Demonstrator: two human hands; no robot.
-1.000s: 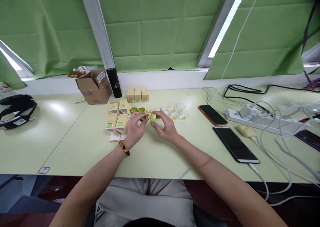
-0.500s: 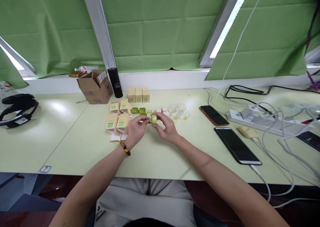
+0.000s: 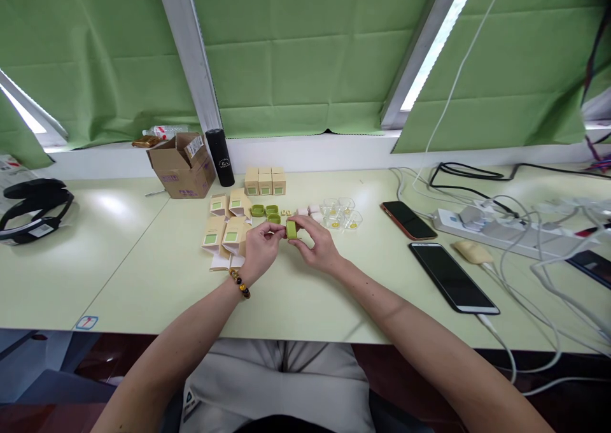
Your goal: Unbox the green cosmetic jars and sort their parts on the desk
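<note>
My right hand holds a small green square container between thumb and fingers, just above the table. My left hand is closed in a pinch, its fingertips against the container's left side; whatever sits between them is hidden. Several matching green containers lie just beyond the left fingers. Beside those are tiny yellow pieces. Pale pink-white cylinders stand behind the right fingers, followed on the right by several clear plastic cups with yellow marks.
Opened kraft boxes lie left of my hands, with closed kraft boxes behind. A carton and a black bottle stand at the back. To the right are phones, a power strip and loose cables.
The green container has turned in my fingers, so a plainer, darker side faces me, and it has shifted slightly left. Both hands stay close together.
</note>
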